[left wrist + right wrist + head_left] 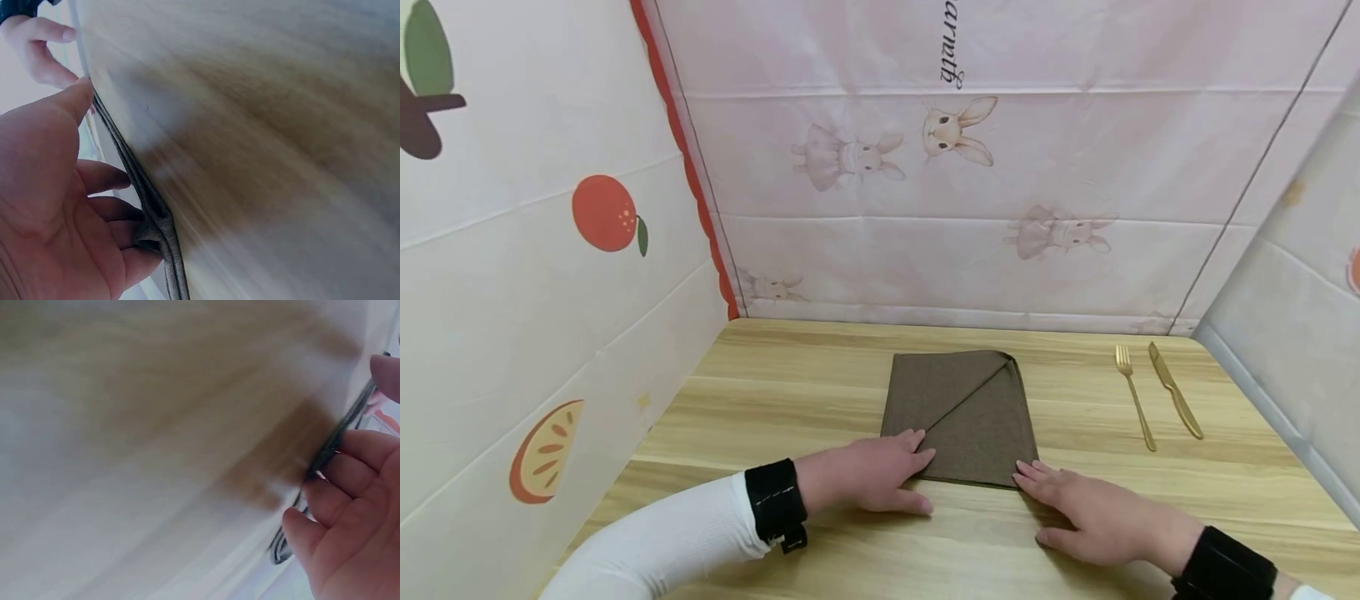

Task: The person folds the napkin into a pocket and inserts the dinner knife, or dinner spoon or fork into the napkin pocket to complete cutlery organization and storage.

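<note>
A brown cloth napkin lies folded roughly square on the table, with a diagonal fold line running from its upper right corner toward the lower left. My left hand rests at its lower left corner, fingertips on the cloth and thumb apart on the wood side. At the lower right corner, my right hand touches the edge with its fingertips. Seen from the left wrist, the layered edge of the napkin runs along the fingers. The right wrist view shows fingers against the same dark edge.
A gold fork and a gold knife lie side by side on the right of the wooden table. Printed sheets hang at the back and on both sides.
</note>
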`<state>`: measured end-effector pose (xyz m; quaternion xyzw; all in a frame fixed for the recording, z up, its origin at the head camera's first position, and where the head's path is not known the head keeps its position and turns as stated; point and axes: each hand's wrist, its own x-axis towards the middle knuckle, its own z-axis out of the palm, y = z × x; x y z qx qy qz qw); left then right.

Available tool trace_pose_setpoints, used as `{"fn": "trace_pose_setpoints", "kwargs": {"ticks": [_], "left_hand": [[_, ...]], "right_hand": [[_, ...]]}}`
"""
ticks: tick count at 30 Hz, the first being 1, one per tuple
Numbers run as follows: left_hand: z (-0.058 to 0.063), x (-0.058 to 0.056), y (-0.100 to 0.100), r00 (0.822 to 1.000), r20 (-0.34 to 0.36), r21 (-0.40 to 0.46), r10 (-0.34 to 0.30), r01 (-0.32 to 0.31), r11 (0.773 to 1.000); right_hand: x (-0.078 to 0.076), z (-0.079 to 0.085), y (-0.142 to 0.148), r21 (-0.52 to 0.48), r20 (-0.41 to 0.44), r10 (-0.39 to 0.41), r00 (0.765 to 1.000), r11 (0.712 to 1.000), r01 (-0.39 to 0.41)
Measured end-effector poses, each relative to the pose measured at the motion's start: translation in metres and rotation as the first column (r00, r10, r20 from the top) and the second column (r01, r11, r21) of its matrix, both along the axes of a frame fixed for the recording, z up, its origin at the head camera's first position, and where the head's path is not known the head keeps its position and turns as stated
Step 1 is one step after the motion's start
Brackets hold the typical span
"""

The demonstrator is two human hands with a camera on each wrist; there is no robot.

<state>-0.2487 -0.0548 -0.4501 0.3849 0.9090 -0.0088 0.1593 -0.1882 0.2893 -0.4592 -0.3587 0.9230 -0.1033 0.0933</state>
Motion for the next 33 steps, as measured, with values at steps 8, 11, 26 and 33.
{"fn": "trace_pose_setpoints", "kwargs": {"ticks": [8, 11, 26, 33], "left_hand": [[0.002, 0.002, -0.004, 0.994, 0.109, 0.01, -0.017, 0.016, 1.0], [0.001, 0.003, -0.004, 0.993, 0.111, 0.001, -0.027, 0.027, 1.0], [0.003, 0.004, -0.008, 0.992, 0.121, -0.023, -0.027, 0.03, 0.999], [0.0, 0.001, -0.008, 0.99, 0.127, -0.012, -0.064, 0.066, 0.998]], "right_hand": [[-0.01, 0.018, -0.014, 0.064, 0.094, -0.06, 0.994, 0.997, 0.054], [-0.017, 0.024, -0.02, 0.077, 0.093, -0.06, 0.994, 0.996, 0.053], [-0.077, 0.033, -0.103, -0.025, -0.044, 0.036, 0.998, 0.999, -0.038], [-0.115, 0.022, -0.142, -0.04, 0.136, -0.019, 0.99, 0.999, 0.025]]}}
